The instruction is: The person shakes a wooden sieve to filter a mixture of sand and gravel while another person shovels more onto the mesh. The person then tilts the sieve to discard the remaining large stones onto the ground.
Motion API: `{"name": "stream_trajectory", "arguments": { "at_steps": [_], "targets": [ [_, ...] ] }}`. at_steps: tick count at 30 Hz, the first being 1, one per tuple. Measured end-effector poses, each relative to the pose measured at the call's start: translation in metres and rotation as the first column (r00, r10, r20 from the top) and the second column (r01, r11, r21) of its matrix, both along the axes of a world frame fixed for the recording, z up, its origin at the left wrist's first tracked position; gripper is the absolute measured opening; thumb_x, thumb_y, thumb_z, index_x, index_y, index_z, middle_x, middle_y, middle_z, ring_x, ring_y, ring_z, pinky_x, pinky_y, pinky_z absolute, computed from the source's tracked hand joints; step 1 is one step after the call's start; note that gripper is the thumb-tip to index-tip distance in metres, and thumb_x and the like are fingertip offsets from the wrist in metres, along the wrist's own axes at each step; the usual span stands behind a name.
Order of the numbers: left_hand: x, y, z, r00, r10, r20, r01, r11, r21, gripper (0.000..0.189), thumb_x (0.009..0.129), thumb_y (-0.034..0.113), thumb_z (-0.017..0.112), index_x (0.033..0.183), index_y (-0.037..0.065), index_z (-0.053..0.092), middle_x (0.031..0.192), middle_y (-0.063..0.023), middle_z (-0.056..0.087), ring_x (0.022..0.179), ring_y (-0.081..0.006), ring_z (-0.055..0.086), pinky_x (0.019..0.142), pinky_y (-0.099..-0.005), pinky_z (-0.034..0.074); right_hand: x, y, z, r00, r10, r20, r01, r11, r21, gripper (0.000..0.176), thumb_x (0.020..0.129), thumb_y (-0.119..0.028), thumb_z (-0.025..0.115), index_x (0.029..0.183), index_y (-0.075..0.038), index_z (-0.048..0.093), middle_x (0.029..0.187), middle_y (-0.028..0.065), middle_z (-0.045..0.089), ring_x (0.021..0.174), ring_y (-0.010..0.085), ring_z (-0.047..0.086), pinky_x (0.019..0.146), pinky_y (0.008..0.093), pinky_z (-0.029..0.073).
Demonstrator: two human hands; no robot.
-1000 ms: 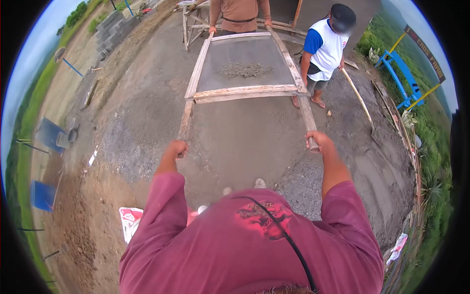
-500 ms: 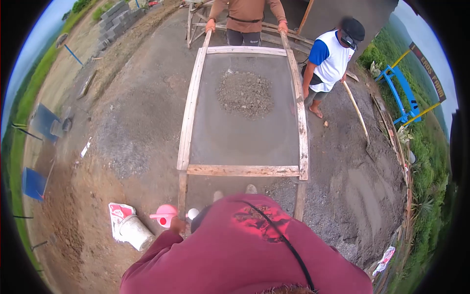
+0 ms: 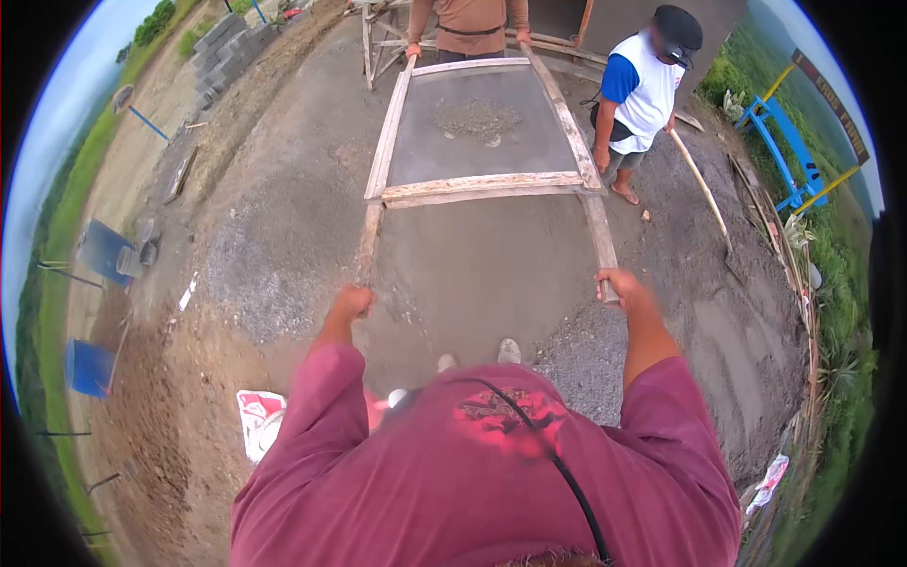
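Gripping the near end of a wooden-framed screen [image 3: 484,185], the camera wearer holds both arms stretched forward. The left hand [image 3: 355,301] has its fingers closed around the left handle [image 3: 370,248], and the right hand [image 3: 619,283] has its fingers wrapped around the right handle [image 3: 600,231]. The screen is above the ground, and on its gray surface, toward the far end, lies a heap [image 3: 477,118] of what looks like gravel, though blur makes it hard to be sure. Beyond the screen, a co-worker in a brown top [image 3: 470,24] grasps both far handles. To the right of the screen, a person in white with blue sleeves [image 3: 644,94] stands beside a long-handled tool [image 3: 701,194], which slants to the ground. Well left of the screen are gray blocks [image 3: 225,57] and, nearer the wearer, a blue container [image 3: 91,369]. Left of the wearer and nearer than the screen lies a red-and-white bag [image 3: 260,418].
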State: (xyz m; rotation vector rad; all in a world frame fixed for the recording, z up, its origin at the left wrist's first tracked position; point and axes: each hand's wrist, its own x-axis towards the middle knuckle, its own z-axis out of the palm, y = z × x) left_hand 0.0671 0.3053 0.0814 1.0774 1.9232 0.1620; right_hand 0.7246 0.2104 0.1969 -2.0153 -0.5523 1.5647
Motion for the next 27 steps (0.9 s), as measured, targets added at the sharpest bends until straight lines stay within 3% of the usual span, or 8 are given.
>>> {"name": "stream_trajectory", "arguments": {
  "at_steps": [1, 3, 5, 6, 11, 17, 22, 27],
  "targets": [
    [-0.020, -0.022, -0.076, 0.995, -0.072, -0.069, 0.076, 0.996, 0.052, 0.024, 0.075, 0.016, 0.066, 0.083, -0.007, 0.070, 0.077, -0.0216, 0.070, 0.069, -0.0309, 0.072, 0.062, -0.0458, 0.055, 0.000, -0.032, -0.028, 1.000, 0.003, -0.021, -0.003, 1.000, 0.022, 0.020, 0.079, -0.025, 0.070, 0.090, -0.010, 0.064, 0.073, 0.0032, 0.065, 0.061, 0.0171, 0.065, 0.059, 0.0386, 0.054],
    [-0.022, -0.114, -0.107, 0.985, -0.076, -0.158, 0.065, 0.995, -0.071, 0.031, 0.076, 0.019, 0.066, 0.084, -0.010, 0.069, 0.078, -0.0258, 0.070, 0.077, -0.0356, 0.074, 0.068, -0.0465, 0.056, -0.010, -0.113, -0.089, 0.996, -0.087, -0.010, 0.087, 0.996, 0.037, 0.021, 0.077, -0.017, 0.071, 0.090, -0.001, 0.066, 0.072, 0.0097, 0.065, 0.057, 0.0220, 0.064, 0.056, 0.0363, 0.054],
    [-0.036, -0.212, -0.108, 0.999, 0.020, -0.041, -0.024, 0.995, -0.093, 0.017, 0.071, 0.011, 0.069, 0.058, 0.000, 0.067, 0.057, -0.0119, 0.064, 0.051, -0.0205, 0.063, 0.048, -0.0352, 0.050, -0.027, -0.207, -0.120, 0.990, -0.119, -0.073, 0.120, 0.993, 0.010, 0.016, 0.074, -0.015, 0.071, 0.078, 0.000, 0.067, 0.067, 0.0113, 0.064, 0.057, 0.0236, 0.064, 0.054, 0.0361, 0.051],
    [-0.039, -0.243, -0.080, 0.996, 0.019, 0.082, 0.003, 0.966, -0.258, 0.024, 0.078, 0.013, 0.070, 0.086, -0.010, 0.069, 0.074, -0.0191, 0.070, 0.065, -0.0246, 0.070, 0.055, -0.0393, 0.053, -0.037, -0.246, -0.126, 0.989, -0.132, -0.073, 0.129, 0.990, -0.050, 0.017, 0.073, -0.013, 0.071, 0.081, 0.003, 0.069, 0.070, 0.0124, 0.066, 0.057, 0.0251, 0.064, 0.055, 0.0390, 0.051],
    [-0.072, -0.313, -0.094, 0.997, -0.074, -0.027, 0.065, 0.964, -0.259, 0.027, 0.076, 0.010, 0.075, 0.096, -0.008, 0.070, 0.073, -0.0159, 0.071, 0.064, -0.0244, 0.070, 0.054, -0.0387, 0.053, -0.088, -0.290, -0.069, 0.944, -0.017, 0.328, 0.110, 0.957, -0.268, 0.028, 0.068, -0.015, 0.076, 0.084, 0.007, 0.068, 0.073, 0.0151, 0.068, 0.072, 0.0277, 0.070, 0.058, 0.0391, 0.052],
    [-0.055, -0.150, -0.086, 0.996, -0.022, -0.090, 0.013, 0.995, -0.099, 0.026, 0.072, 0.022, 0.070, 0.070, -0.004, 0.071, 0.064, -0.0177, 0.068, 0.062, -0.0300, 0.071, 0.058, -0.0420, 0.055, -0.058, -0.173, -0.126, 0.974, -0.194, -0.118, 0.186, 0.980, -0.077, 0.016, 0.078, -0.014, 0.069, 0.086, -0.001, 0.064, 0.069, 0.0095, 0.062, 0.057, 0.0244, 0.065, 0.052, 0.0381, 0.054],
    [-0.001, 0.023, 0.060, 1.000, 0.014, -0.010, -0.014, 0.999, 0.031, 0.019, 0.073, 0.014, 0.069, 0.071, -0.004, 0.070, 0.062, -0.0155, 0.065, 0.053, -0.0250, 0.064, 0.051, -0.0413, 0.048, -0.031, 0.000, -0.004, 0.999, -0.051, 0.019, 0.051, 0.998, -0.032, 0.019, 0.080, -0.028, 0.069, 0.093, -0.015, 0.064, 0.074, 0.0003, 0.065, 0.063, 0.0154, 0.065, 0.062, 0.0385, 0.051],
    [-0.007, 0.000, 0.019, 1.000, -0.027, -0.011, 0.027, 1.000, 0.015, 0.023, 0.074, 0.020, 0.068, 0.070, -0.003, 0.071, 0.063, -0.0173, 0.067, 0.058, -0.0281, 0.068, 0.057, -0.0425, 0.052, -0.026, -0.013, 0.001, 0.999, -0.034, 0.036, 0.036, 0.998, -0.052, 0.020, 0.081, -0.028, 0.069, 0.094, -0.013, 0.064, 0.075, 0.0014, 0.065, 0.064, 0.0158, 0.066, 0.063, 0.0382, 0.052]
  ]
}}
